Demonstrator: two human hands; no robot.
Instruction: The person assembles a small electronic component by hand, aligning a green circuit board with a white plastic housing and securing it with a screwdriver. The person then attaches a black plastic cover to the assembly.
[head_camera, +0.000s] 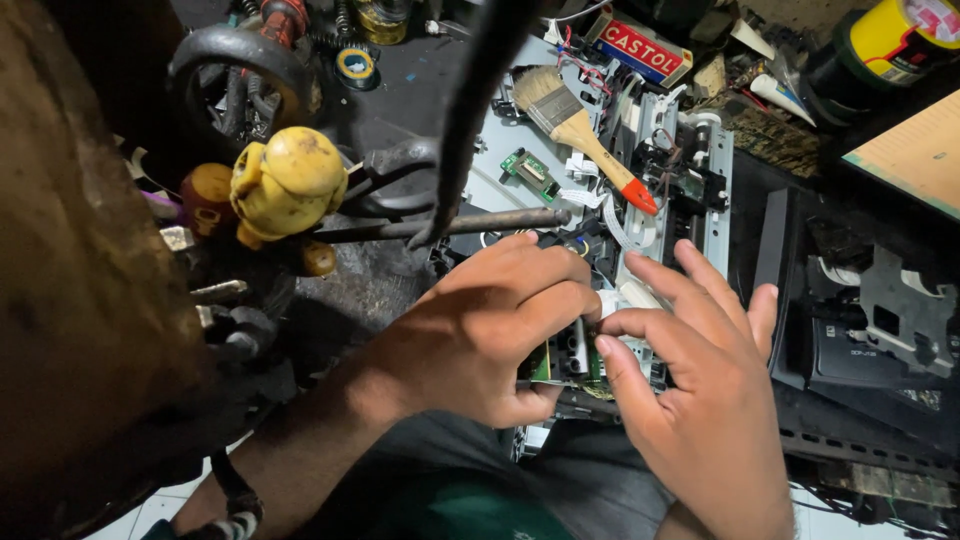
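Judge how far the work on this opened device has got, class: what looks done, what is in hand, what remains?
Done: the device chassis lies open, and a small green board sits loose on it. In hand: left hand and right hand pinch a black part on a circuit board. Left: that part is not yet free; the paintbrush lies unused.
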